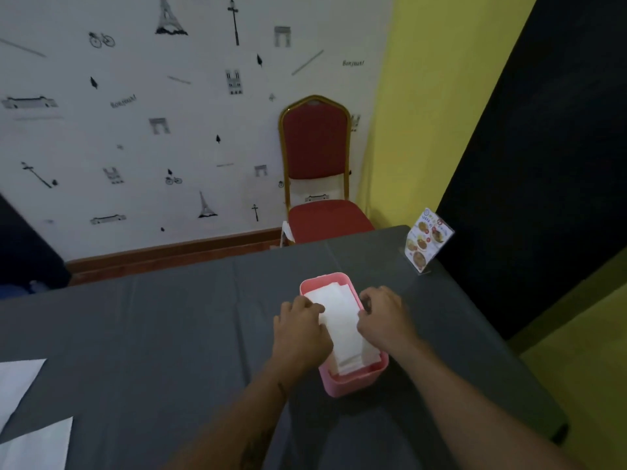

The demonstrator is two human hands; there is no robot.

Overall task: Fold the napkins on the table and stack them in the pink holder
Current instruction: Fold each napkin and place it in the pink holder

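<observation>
Napkins (20, 418) left unfolded at the dark table's (169, 334) left edge, left hand (300, 330) pressed with fingers together on the folded stack (342, 320), pink holder (353, 381) filled at centre, right hand (383, 317) curled at its rim, menu card (428, 240) stood beyond.

"Bonjour!" stands printed on the wallpaper (169, 130).

Folded napkins (342, 320) in the holder (353, 385) mid-table (169, 317); unfolded napkins (30, 442) far left, menu stand (428, 240) behind right.
</observation>
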